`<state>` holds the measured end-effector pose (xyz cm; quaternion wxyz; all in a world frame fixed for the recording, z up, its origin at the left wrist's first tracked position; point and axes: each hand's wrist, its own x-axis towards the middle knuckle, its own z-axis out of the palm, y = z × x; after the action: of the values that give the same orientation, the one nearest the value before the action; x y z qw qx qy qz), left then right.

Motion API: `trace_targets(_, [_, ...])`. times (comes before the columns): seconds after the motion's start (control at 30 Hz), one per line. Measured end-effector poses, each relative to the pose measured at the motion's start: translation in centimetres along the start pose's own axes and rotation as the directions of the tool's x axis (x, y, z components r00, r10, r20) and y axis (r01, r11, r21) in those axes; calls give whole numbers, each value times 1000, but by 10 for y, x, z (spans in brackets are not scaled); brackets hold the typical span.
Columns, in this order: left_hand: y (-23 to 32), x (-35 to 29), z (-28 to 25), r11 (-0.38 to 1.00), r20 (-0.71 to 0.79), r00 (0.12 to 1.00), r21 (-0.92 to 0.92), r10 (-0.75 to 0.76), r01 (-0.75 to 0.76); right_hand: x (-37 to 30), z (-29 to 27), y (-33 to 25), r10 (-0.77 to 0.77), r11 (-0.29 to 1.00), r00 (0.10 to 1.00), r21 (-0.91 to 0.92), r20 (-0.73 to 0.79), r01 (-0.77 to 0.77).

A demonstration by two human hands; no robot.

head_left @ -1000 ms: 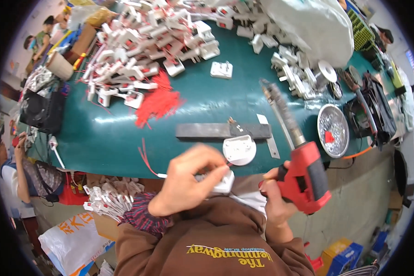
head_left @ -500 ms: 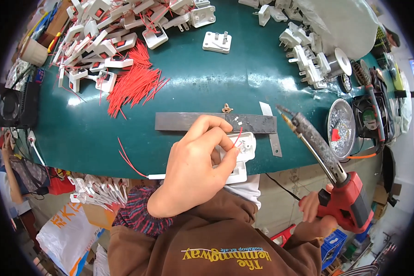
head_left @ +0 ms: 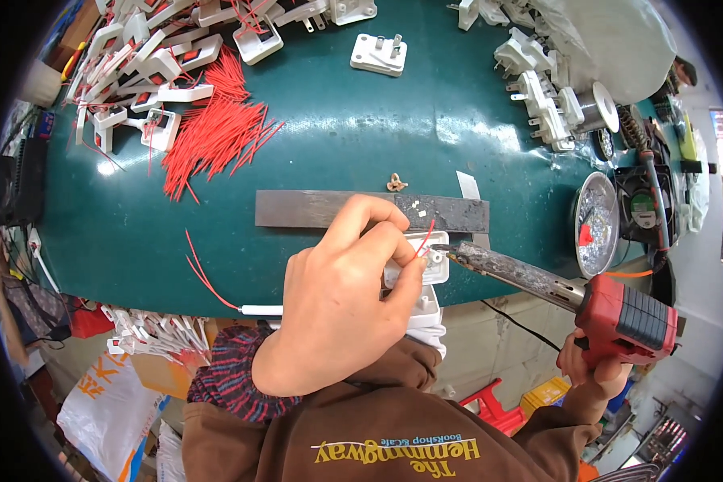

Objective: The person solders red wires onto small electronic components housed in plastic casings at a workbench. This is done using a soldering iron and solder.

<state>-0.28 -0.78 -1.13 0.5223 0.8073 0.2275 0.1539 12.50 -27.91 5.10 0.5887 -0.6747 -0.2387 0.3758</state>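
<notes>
Pinched between the thumb and fingers of my left hand (head_left: 337,301) is a short red wire (head_left: 428,235), its free end pointing up. It stands over a small white plastic housing (head_left: 438,271) at the table's front edge, partly hidden by that hand. My right hand (head_left: 590,365) grips the handle of a red and black soldering gun (head_left: 628,321). The gun's tip reaches into the housing, right beside the wire; whether they touch I cannot tell. A white cable (head_left: 261,310) with two thin red wires at its end sticks out left of my left hand.
A dark metal bar (head_left: 321,210) lies behind the housing. Cut red wires (head_left: 217,140) and white switch housings (head_left: 189,56) are heaped at the far left. White plug parts (head_left: 542,104), a solder spool (head_left: 598,108) and a metal bowl (head_left: 578,217) stand on the right.
My right hand has raised the soldering gun and swung its tip leftward and down to the housing. My left hand still pinches the red wire. The whole view has shifted slightly.
</notes>
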Motion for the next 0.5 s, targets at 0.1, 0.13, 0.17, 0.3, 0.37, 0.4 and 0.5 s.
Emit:
trace_targets(0.1, [-2,-1,0,1000,-17,1000,11,11,-11,2,-4,1,30,998,1000,-50,-4,-30])
trace_targets(0.13, [-1,-1,1,999,-22,999,25,35,-34,-5,-13,5,-6,990,998,-144,-56,-2])
trace_targets(0.17, [0,0,1,998,-27,998,39,58,-57,-9,-17,7,-46,971,994,-237,-102,21])
trace_targets(0.3, [1,1,3,993,-24,996,77,88,-86,-3,3,-9,-38,970,977,-243,-209,-14])
trace_targets(0.37, [0,0,3,990,-20,996,118,84,-81,-2,11,-13,121,988,895,-34,-430,-150])
trace_targets(0.4, [0,0,1,990,-24,996,117,81,-78,-2,6,-14,121,988,896,-37,-427,-151])
trace_targets(0.5, [5,3,0,988,-11,995,126,95,-93,-13,-13,-22,-66,745,994,-667,-84,-8])
